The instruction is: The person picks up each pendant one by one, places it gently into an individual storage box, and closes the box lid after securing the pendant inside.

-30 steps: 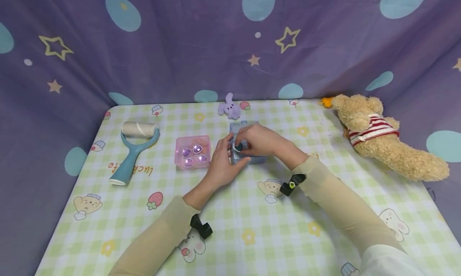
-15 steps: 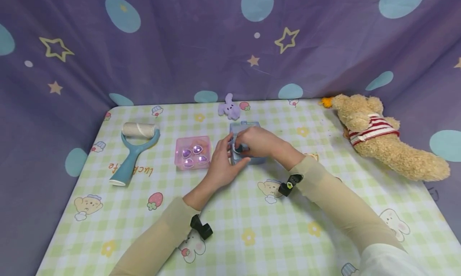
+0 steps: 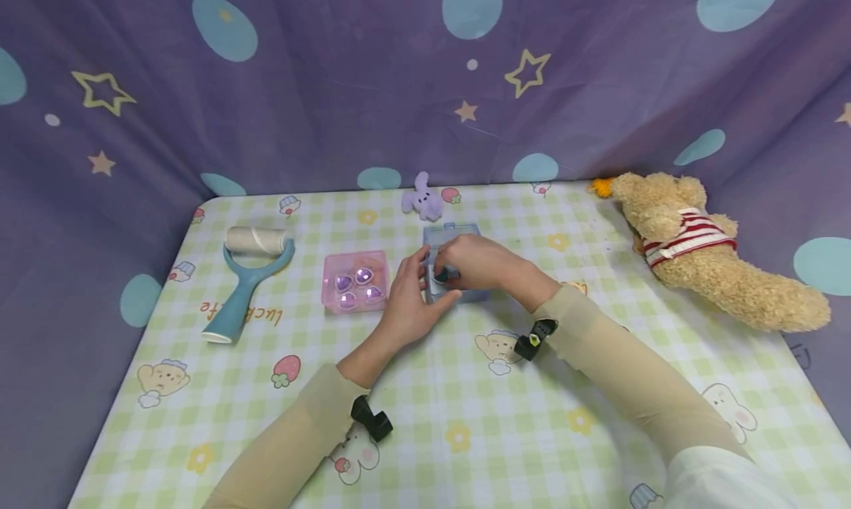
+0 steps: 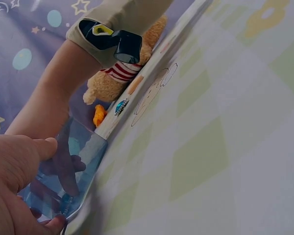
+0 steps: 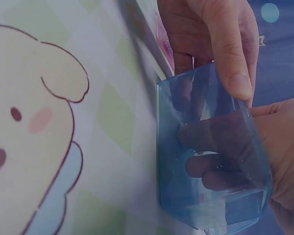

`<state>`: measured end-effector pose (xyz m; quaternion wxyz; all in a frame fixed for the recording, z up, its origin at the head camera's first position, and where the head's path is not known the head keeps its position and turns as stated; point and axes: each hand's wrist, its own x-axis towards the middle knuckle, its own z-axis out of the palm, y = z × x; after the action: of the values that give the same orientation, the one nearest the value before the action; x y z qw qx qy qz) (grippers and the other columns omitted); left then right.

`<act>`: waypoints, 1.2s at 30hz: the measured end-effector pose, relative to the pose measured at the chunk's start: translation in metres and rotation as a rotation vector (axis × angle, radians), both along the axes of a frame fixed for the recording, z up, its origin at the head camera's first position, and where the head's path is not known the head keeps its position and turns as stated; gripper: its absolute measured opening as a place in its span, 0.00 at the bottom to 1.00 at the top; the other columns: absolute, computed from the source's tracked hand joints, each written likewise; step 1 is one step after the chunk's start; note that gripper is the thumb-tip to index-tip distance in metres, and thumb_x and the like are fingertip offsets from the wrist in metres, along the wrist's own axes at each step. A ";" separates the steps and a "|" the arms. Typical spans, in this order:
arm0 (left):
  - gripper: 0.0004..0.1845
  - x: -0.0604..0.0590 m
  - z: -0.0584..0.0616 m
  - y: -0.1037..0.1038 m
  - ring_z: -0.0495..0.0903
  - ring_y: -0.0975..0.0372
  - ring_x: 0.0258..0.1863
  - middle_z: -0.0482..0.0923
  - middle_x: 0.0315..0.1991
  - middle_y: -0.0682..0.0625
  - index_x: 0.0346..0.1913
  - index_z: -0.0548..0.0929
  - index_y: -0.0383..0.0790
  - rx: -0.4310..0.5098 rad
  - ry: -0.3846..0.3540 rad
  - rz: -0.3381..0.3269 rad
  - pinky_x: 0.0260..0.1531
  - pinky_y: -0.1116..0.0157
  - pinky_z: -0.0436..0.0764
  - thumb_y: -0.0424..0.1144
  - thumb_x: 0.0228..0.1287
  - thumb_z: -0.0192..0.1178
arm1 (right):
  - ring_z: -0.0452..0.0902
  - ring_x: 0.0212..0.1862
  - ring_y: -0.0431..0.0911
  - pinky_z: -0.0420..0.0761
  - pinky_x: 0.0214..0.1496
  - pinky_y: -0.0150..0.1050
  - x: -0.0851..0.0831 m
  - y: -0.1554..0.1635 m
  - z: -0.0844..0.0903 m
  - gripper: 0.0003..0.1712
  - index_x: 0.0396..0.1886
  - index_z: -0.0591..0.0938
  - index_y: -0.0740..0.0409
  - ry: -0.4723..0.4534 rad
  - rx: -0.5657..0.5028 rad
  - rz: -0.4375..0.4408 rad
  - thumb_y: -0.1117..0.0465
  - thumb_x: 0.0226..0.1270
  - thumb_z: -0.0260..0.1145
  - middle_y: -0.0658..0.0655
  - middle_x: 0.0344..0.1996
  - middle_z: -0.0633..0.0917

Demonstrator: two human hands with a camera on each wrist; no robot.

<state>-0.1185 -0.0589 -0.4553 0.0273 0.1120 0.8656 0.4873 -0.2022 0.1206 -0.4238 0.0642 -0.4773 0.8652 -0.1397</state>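
A clear blue plastic box (image 3: 465, 297) stands on the table, its lid flap (image 3: 442, 236) at the far side. My left hand (image 3: 410, 302) grips the box from the left, thumb by its near edge and fingers along its side. My right hand (image 3: 479, 261) reaches down into it from above, fingers bent. A small dark teal gem-like piece with a pale rim (image 3: 442, 275) shows at the right fingertips, pinched there and partly hidden. Through the clear wall (image 5: 186, 196) in the right wrist view, the fingers inside appear blurred.
Left of the box sits a pink box (image 3: 326, 284) holding several purple gems (image 3: 364, 275). A lint roller (image 3: 246, 284) lies at far left. Behind is a small purple plush (image 3: 425, 201). A teddy bear (image 3: 698, 250) lies at right, a blue gem (image 4: 121, 106) near it.
My right hand has lowered very slightly within the blue box. The left hand keeps its grip, and everything else stays in place.
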 end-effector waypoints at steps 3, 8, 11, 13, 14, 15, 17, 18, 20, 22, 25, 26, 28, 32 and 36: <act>0.50 0.001 0.001 0.000 0.80 0.41 0.65 0.68 0.72 0.32 0.83 0.57 0.34 -0.003 -0.006 0.001 0.66 0.49 0.85 0.47 0.68 0.75 | 0.90 0.43 0.48 0.90 0.53 0.43 0.000 -0.001 0.000 0.09 0.42 0.93 0.56 -0.006 0.007 -0.004 0.65 0.63 0.80 0.54 0.40 0.93; 0.50 0.001 0.000 -0.001 0.79 0.41 0.66 0.69 0.71 0.32 0.83 0.57 0.34 -0.007 -0.007 0.000 0.66 0.49 0.84 0.47 0.68 0.75 | 0.91 0.44 0.48 0.90 0.54 0.43 0.000 -0.001 -0.001 0.09 0.43 0.93 0.56 -0.019 0.016 -0.006 0.64 0.63 0.80 0.54 0.41 0.94; 0.50 0.001 -0.001 -0.001 0.78 0.41 0.67 0.69 0.71 0.32 0.83 0.57 0.34 -0.005 -0.006 0.001 0.66 0.49 0.84 0.46 0.68 0.75 | 0.91 0.45 0.48 0.90 0.54 0.43 0.000 -0.001 -0.002 0.09 0.43 0.93 0.56 -0.022 0.016 -0.005 0.64 0.64 0.79 0.54 0.42 0.94; 0.50 0.001 -0.001 -0.001 0.78 0.41 0.68 0.68 0.72 0.32 0.83 0.57 0.34 -0.004 -0.008 0.002 0.66 0.49 0.84 0.47 0.68 0.75 | 0.91 0.44 0.48 0.90 0.54 0.43 -0.001 -0.001 -0.002 0.09 0.43 0.93 0.56 -0.023 0.013 -0.006 0.64 0.64 0.79 0.53 0.41 0.94; 0.50 0.001 -0.001 -0.001 0.78 0.41 0.68 0.68 0.72 0.32 0.83 0.57 0.34 -0.002 -0.010 0.003 0.66 0.49 0.84 0.47 0.68 0.75 | 0.91 0.44 0.48 0.90 0.54 0.43 -0.001 -0.001 -0.002 0.09 0.43 0.93 0.56 -0.024 0.010 -0.007 0.64 0.64 0.79 0.53 0.42 0.94; 0.50 0.001 -0.001 -0.001 0.78 0.41 0.68 0.68 0.72 0.32 0.83 0.57 0.34 -0.002 -0.012 0.003 0.67 0.49 0.84 0.47 0.68 0.75 | 0.91 0.44 0.48 0.90 0.54 0.43 -0.001 -0.001 -0.002 0.09 0.43 0.93 0.57 -0.025 0.008 -0.008 0.64 0.64 0.79 0.53 0.42 0.94; 0.50 0.001 -0.001 -0.001 0.77 0.41 0.69 0.68 0.73 0.33 0.83 0.57 0.35 -0.002 -0.012 0.004 0.67 0.49 0.84 0.47 0.68 0.75 | 0.91 0.44 0.47 0.90 0.54 0.43 -0.001 -0.002 -0.002 0.09 0.43 0.93 0.57 -0.025 0.005 -0.014 0.63 0.64 0.79 0.53 0.41 0.94; 0.50 0.001 -0.001 -0.001 0.77 0.41 0.69 0.68 0.73 0.33 0.83 0.57 0.35 -0.002 -0.011 0.004 0.67 0.49 0.84 0.47 0.68 0.75 | 0.91 0.43 0.47 0.90 0.54 0.43 -0.001 -0.002 -0.002 0.09 0.44 0.93 0.57 -0.026 0.005 -0.019 0.63 0.64 0.79 0.53 0.41 0.94; 0.50 0.000 -0.002 -0.001 0.77 0.41 0.69 0.68 0.73 0.33 0.83 0.57 0.35 -0.001 -0.008 0.003 0.67 0.49 0.84 0.47 0.68 0.74 | 0.91 0.43 0.47 0.90 0.53 0.43 0.000 -0.002 -0.001 0.09 0.44 0.93 0.57 -0.028 0.005 -0.025 0.63 0.64 0.79 0.53 0.41 0.94; 0.50 0.000 -0.002 -0.001 0.77 0.41 0.69 0.68 0.72 0.32 0.83 0.57 0.35 0.000 -0.006 0.002 0.67 0.49 0.84 0.47 0.68 0.75 | 0.91 0.43 0.47 0.90 0.53 0.43 0.000 -0.001 -0.001 0.09 0.44 0.93 0.57 -0.030 -0.001 -0.026 0.63 0.64 0.79 0.53 0.41 0.94; 0.50 0.001 -0.001 0.000 0.77 0.41 0.68 0.68 0.72 0.32 0.83 0.57 0.34 0.002 -0.007 -0.002 0.67 0.49 0.84 0.46 0.68 0.74 | 0.90 0.40 0.45 0.90 0.50 0.42 0.002 0.002 0.005 0.09 0.44 0.93 0.57 -0.048 -0.024 -0.021 0.63 0.65 0.79 0.53 0.42 0.94; 0.50 0.001 -0.001 0.000 0.77 0.41 0.68 0.68 0.72 0.32 0.83 0.57 0.34 0.002 -0.008 -0.002 0.67 0.49 0.84 0.46 0.68 0.75 | 0.90 0.38 0.44 0.90 0.48 0.42 0.002 0.003 0.007 0.09 0.45 0.93 0.56 -0.054 -0.034 -0.023 0.63 0.65 0.79 0.53 0.42 0.94; 0.50 0.001 0.000 0.000 0.77 0.40 0.68 0.68 0.72 0.32 0.83 0.57 0.34 0.002 -0.011 -0.003 0.67 0.49 0.84 0.46 0.68 0.75 | 0.88 0.35 0.42 0.90 0.44 0.41 0.003 0.008 0.014 0.10 0.46 0.93 0.56 -0.062 -0.057 -0.033 0.62 0.66 0.78 0.53 0.41 0.94; 0.51 0.000 0.001 0.000 0.78 0.40 0.68 0.68 0.71 0.32 0.83 0.57 0.35 -0.003 -0.021 -0.002 0.67 0.49 0.84 0.46 0.67 0.75 | 0.83 0.28 0.38 0.87 0.38 0.39 0.003 0.019 0.027 0.10 0.47 0.92 0.57 -0.068 -0.109 -0.066 0.63 0.67 0.77 0.54 0.40 0.94; 0.51 -0.001 0.000 0.001 0.79 0.39 0.66 0.69 0.70 0.31 0.83 0.57 0.34 0.000 -0.018 0.000 0.66 0.49 0.85 0.45 0.67 0.75 | 0.84 0.30 0.39 0.87 0.38 0.39 0.003 0.031 0.036 0.08 0.47 0.92 0.58 -0.054 -0.152 -0.105 0.64 0.69 0.75 0.54 0.41 0.93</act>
<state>-0.1194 -0.0583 -0.4555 0.0351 0.1078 0.8654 0.4881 -0.1995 0.1519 -0.3881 0.0437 -0.4308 0.8739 -0.2208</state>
